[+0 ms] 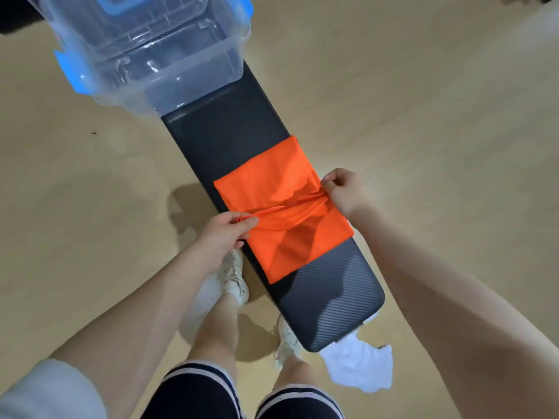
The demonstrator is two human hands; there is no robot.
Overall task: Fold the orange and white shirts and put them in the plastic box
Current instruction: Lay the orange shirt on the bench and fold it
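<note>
The orange shirt (272, 182) lies partly folded across the middle of a black padded bench (223, 128). My left hand (225, 234) pinches the shirt's left edge and my right hand (343, 189) pinches its right edge, and a ridge of cloth is pulled taut between them. The white shirt (360, 367) lies crumpled on the floor at the bench's near end. The clear plastic box (145, 55) with blue latches stands on the bench's far end, open, with nothing visible inside.
Tan floor (423, 101) surrounds the bench on both sides. My legs and white shoes (234, 276) stand close against the bench's left side. A bare stretch of bench separates the orange shirt from the box.
</note>
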